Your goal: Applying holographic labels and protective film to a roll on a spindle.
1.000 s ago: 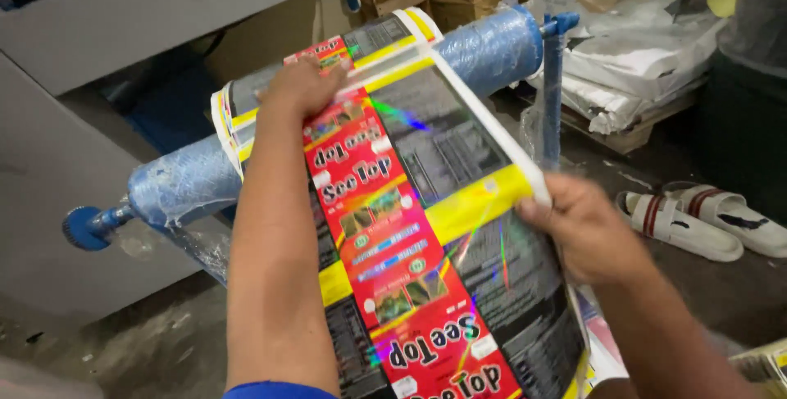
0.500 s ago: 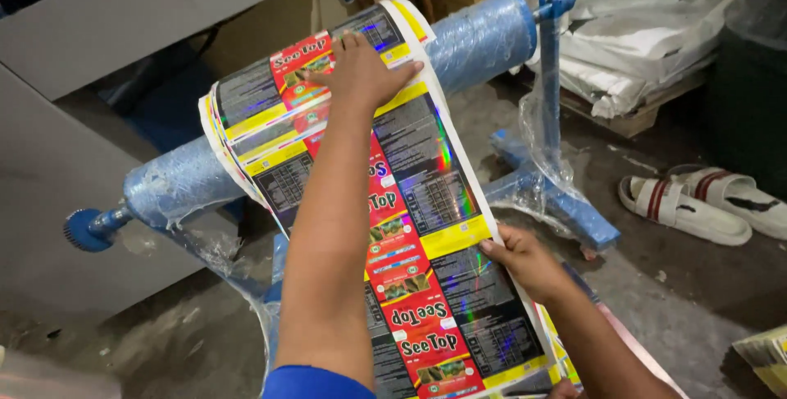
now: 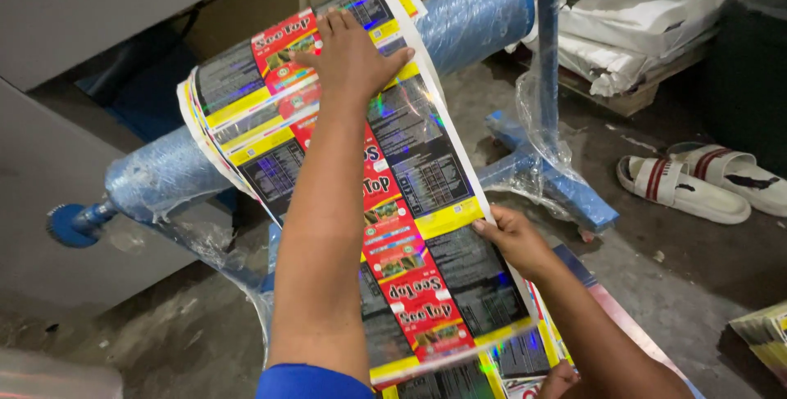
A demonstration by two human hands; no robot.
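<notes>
Film: printed packaging film draped over the blue roller.
Left hand: flat, open, pressing the film's top.
Right hand: pinched the film's right edge.

Bare forearms, with a blue sleeve on the left arm

Glossy printed plastic film; crinkled plastic-wrapped roller.

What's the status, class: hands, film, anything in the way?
Left hand flat on printed film over the roller. Right hand pinches the film's edge. Nothing in the way.
</notes>
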